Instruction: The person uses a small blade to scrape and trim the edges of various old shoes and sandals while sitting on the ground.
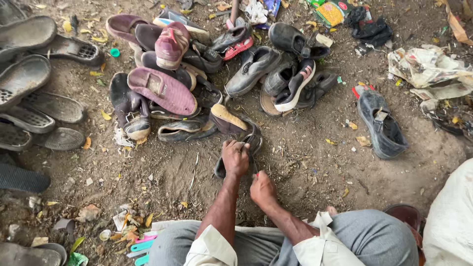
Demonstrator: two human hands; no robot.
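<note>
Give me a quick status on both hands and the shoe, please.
Left hand gripping dark shoe on the dirt. Right hand beside it, closed around something small. Shoe pile just beyond.

Bare brown dirt ground (pixel 305 172) scattered with yellow leaves, heap of worn maroon and black shoes (pixel 197 79), row of grey rubber soles (pixel 34 93) at one side, lone black shoe (pixel 382 123), crumpled paper scraps (pixel 428 69)

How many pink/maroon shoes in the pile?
3. One pink sneaker on top of the pile, one maroon slip-on sole-up below it, one maroon slip-on at the pile's upper left. More may be buried under the dark shoes.
</note>
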